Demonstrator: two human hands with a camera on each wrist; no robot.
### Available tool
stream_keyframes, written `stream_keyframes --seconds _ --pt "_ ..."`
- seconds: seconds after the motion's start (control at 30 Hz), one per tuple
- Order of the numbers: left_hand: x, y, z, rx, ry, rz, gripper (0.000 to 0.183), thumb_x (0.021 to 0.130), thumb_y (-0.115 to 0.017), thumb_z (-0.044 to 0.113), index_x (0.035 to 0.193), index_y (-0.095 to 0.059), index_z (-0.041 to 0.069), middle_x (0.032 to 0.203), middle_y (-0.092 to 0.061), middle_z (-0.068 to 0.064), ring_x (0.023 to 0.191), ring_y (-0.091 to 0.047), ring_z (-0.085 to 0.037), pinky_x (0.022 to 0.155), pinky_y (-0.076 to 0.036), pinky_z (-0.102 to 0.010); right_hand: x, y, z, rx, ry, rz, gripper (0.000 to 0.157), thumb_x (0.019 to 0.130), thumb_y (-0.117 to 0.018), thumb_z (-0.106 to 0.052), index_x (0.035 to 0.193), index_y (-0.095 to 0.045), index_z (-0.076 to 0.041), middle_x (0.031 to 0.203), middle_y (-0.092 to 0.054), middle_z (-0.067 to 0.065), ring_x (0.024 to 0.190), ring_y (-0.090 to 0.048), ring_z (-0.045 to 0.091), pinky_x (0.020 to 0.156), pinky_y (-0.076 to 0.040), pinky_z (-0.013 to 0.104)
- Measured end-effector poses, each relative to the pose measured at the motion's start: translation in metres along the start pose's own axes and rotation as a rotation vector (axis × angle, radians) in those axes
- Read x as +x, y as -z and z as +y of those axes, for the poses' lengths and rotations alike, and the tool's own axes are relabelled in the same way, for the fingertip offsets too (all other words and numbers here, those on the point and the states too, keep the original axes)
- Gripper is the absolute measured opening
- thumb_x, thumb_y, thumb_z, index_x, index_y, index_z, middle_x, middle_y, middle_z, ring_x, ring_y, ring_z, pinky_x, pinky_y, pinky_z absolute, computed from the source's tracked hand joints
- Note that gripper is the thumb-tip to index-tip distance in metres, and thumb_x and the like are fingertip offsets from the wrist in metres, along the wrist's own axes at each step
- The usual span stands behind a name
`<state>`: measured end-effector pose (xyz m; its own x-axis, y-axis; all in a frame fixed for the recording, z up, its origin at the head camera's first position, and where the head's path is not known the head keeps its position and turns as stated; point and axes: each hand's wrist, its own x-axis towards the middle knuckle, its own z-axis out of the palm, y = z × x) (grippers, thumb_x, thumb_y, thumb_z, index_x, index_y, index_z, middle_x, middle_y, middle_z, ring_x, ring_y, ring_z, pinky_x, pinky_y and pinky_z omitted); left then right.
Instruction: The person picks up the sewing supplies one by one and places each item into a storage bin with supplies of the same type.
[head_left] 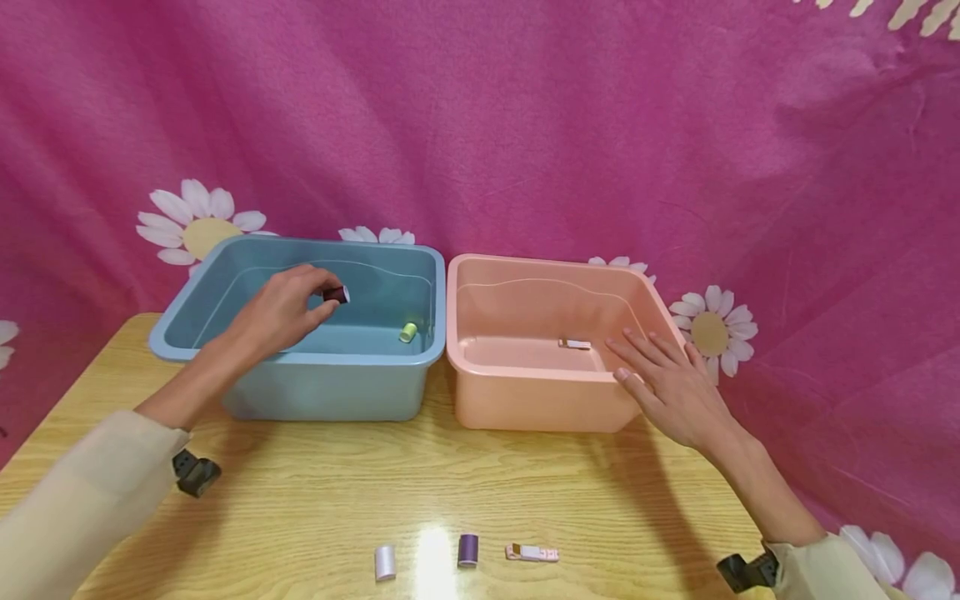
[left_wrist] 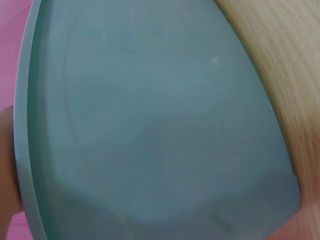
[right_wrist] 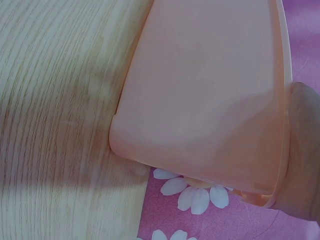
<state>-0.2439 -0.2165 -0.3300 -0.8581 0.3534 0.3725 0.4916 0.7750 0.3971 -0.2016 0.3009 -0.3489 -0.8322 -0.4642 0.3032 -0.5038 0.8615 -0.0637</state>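
Note:
My left hand reaches over the blue bin and pinches a dark maroon thread spool between thumb and fingers. Inside that bin, toward its right end, lies a yellow-green thread spool. At the front right corner of the peach bin, my right hand rests with fingers spread over the rim. A small folded tape measure lies on the peach bin's floor. The left wrist view is mostly filled by the blue bin's outer wall, which hides the spool there.
On the wooden table, near the front edge, lie a white thread spool, a purple thread spool and a folded pink-and-white tape measure. The bins stand side by side before a magenta flowered cloth.

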Motion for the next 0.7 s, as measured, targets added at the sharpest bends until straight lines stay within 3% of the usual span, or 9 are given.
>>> stream_keyframes --seconds 0.37,0.7 --pt "0.0079 -0.0042 0.0014 0.084 -0.014 -0.008 0.020 0.091 -0.072 0.004 0.110 -0.068 -0.002 0.103 -0.065 -0.015 0.095 -0.061 -0.029 0.081 -0.053 -0.048 0.0010 0.0009 -0.0012 0.002 -0.006 0.004 0.047 0.105 -0.046 -0.039 0.149 -0.049 -0.021 0.153 -0.043 0.013 0.139 -0.034 0.045 0.108 -0.013 0.071" --pt "0.0060 -0.0091 0.0011 0.105 -0.036 -0.012 0.018 0.091 -0.072 0.005 0.108 -0.069 0.000 0.101 -0.065 -0.014 0.093 -0.061 -0.027 0.077 -0.054 -0.046 0.0023 0.0022 -0.0018 0.004 -0.021 -0.029 0.047 0.106 -0.045 -0.039 0.148 -0.052 -0.020 0.154 -0.041 0.012 0.139 -0.034 0.045 0.108 -0.011 0.071"
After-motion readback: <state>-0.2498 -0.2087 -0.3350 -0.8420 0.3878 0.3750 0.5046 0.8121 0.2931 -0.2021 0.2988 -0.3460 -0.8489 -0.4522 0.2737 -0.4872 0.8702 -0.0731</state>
